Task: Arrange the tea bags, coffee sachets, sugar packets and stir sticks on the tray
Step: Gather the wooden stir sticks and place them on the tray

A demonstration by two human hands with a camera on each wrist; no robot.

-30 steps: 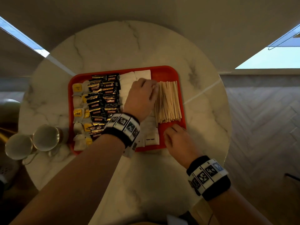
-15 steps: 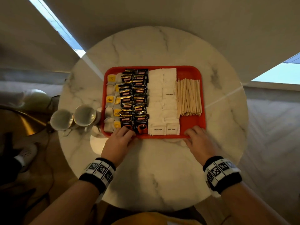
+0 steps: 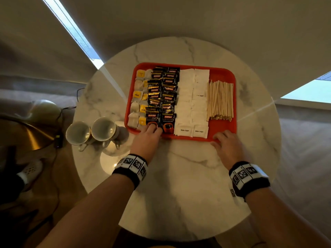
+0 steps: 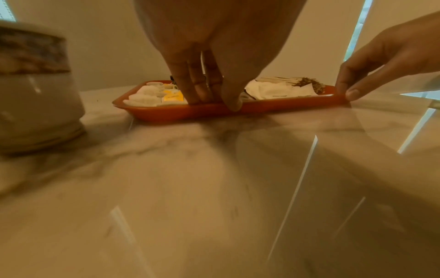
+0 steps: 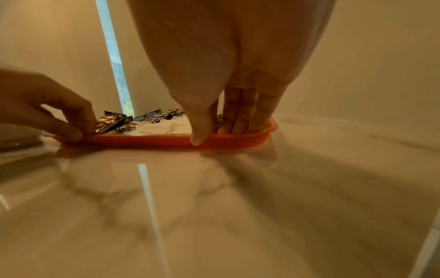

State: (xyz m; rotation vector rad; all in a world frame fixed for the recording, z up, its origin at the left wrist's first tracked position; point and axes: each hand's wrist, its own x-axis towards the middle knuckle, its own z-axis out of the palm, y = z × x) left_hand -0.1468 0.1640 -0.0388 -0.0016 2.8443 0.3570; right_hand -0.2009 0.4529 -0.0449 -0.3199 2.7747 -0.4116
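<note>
A red tray [image 3: 222, 73] sits on the round marble table [image 3: 179, 176]. From left to right it holds tea bags [image 3: 137, 95] with yellow tags, black coffee sachets [image 3: 163, 97], white sugar packets [image 3: 194, 102] and a bundle of wooden stir sticks [image 3: 220, 101]. My left hand [image 3: 151, 130] pinches the tray's near rim below the coffee sachets, fingers inside and thumb outside, as the left wrist view shows [image 4: 219, 103]. At the near right corner my right hand [image 3: 221, 138] pinches the rim the same way [image 5: 218, 134]. The tray's underside is hidden.
Two pale cups [image 3: 78, 132] [image 3: 104, 128] stand just left of the tray, close to my left hand. A brass lamp shade [image 3: 26, 133] and a black cable [image 3: 59, 119] lie beyond the table's left edge. Bare marble stretches between the tray and me.
My left hand has come back from over the sugar packets to the tray's near rim. My right hand has stayed at the near right corner. The head view has shifted.
</note>
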